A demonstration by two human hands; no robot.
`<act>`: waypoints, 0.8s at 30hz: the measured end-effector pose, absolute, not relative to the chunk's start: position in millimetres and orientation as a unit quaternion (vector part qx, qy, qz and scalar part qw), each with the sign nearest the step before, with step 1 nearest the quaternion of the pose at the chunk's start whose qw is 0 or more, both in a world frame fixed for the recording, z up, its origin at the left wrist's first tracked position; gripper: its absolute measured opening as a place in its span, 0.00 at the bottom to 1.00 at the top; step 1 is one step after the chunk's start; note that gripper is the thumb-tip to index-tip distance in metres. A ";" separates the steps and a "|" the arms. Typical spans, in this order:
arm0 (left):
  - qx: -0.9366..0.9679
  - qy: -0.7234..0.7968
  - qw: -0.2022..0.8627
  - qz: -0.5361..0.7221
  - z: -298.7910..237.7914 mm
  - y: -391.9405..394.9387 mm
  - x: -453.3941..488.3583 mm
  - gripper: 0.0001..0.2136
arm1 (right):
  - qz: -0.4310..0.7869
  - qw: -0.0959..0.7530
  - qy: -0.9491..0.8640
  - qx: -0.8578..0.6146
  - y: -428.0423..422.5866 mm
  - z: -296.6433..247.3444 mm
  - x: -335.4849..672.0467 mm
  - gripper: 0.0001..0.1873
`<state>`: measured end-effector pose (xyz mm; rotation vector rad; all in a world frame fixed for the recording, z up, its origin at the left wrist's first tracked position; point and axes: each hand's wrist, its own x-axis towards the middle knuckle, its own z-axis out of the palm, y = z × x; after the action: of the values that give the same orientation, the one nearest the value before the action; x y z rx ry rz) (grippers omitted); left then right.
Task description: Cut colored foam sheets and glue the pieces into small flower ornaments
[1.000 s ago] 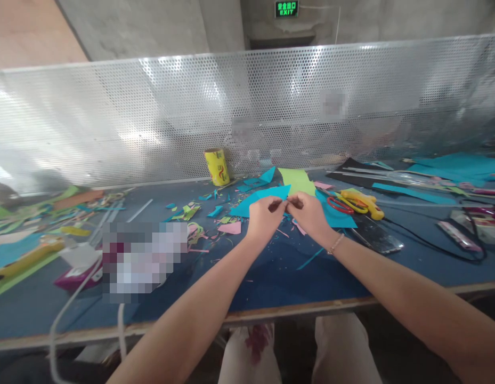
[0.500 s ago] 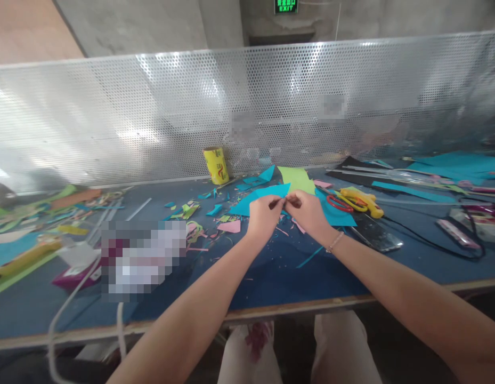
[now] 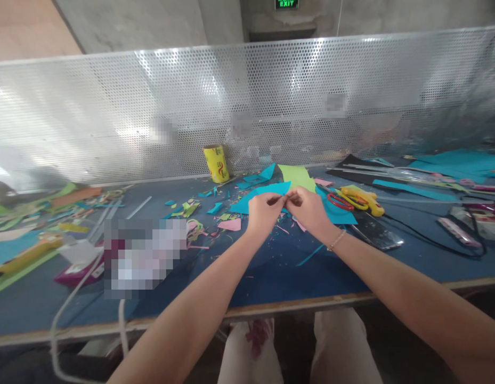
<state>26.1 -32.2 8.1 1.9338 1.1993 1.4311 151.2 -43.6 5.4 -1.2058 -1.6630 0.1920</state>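
Above the blue paper (image 3: 255, 197), my left hand (image 3: 264, 212) and my right hand (image 3: 307, 208) meet with their fingertips pinched together. Whatever lies between the fingers is too small and hidden to make out. Behind the hands a light green sheet (image 3: 297, 177) rests among the blue pieces. Red-handled scissors (image 3: 340, 202) lie just right of my right hand, beside a yellow glue gun (image 3: 369, 201). Pink paper scraps (image 3: 230, 224) and small green and blue cuttings (image 3: 189, 209) are scattered left of my left hand.
A yellow cardboard tube (image 3: 216, 164) stands near the perforated metal screen (image 3: 171, 106). A dark phone (image 3: 379, 233) lies under the glue gun's cable. Clear sticks (image 3: 375, 172) and more blue paper (image 3: 463, 162) are at the right. A white cord (image 3: 57, 330) hangs over the table's front edge.
Both hands stay pinched together in almost the same place, with only slight finger movement. The view has shifted very slightly; nothing on the table has visibly moved.
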 end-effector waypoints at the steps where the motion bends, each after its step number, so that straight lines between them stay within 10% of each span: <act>1: 0.702 0.433 0.221 0.520 8.0 -32.1 25.9 0.08 | 0.078 0.513 -0.694 -0.499 -44.2 6.0 151.0 0.05; 24: 0.761 0.415 0.132 0.481 9.2 -35.3 24.4 0.06 | 0.166 0.534 -0.660 -0.502 -43.4 6.7 155.2 0.04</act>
<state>24.4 -35.3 9.2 2.2089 1.2049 1.3960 155.2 -43.4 6.7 -1.1959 -1.5725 0.3955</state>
